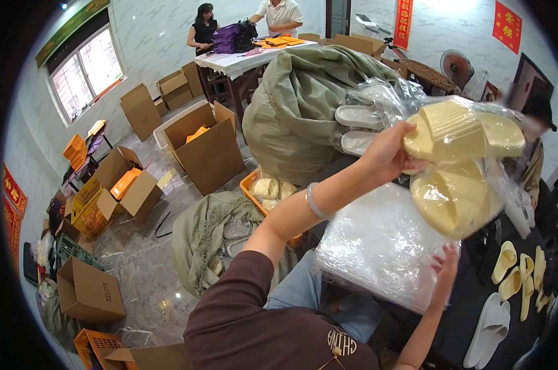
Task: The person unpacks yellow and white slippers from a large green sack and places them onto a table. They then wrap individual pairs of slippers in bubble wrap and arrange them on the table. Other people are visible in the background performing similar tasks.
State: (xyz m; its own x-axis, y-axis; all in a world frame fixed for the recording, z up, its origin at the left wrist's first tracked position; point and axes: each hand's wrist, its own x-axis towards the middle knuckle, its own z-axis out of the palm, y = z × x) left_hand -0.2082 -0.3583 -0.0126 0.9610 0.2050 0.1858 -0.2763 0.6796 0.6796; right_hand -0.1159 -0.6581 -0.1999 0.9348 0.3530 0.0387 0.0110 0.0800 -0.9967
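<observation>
My left hand (388,154) is raised and closed on the edge of a clear bag with a pair of pale yellow slippers (454,194) in it. The slippers hang over the black-covered table. Below them lies a stack of clear plastic bags (377,243). My right hand (445,266) is at the stack's right edge, its fingers apart and seemingly holding nothing. Loose yellow slippers (510,280) and a pair of white slippers (488,330) lie on the table to the right. Bagged white slippers (360,117) rest beyond my left hand.
A big green sack (291,117) bulges ahead; a smaller opened sack (195,237) sits at my left. An orange crate (248,185) holds bagged slippers. Cardboard boxes (208,154) stand on the floor. One person (531,148) is at the right, two others by a far table (236,65).
</observation>
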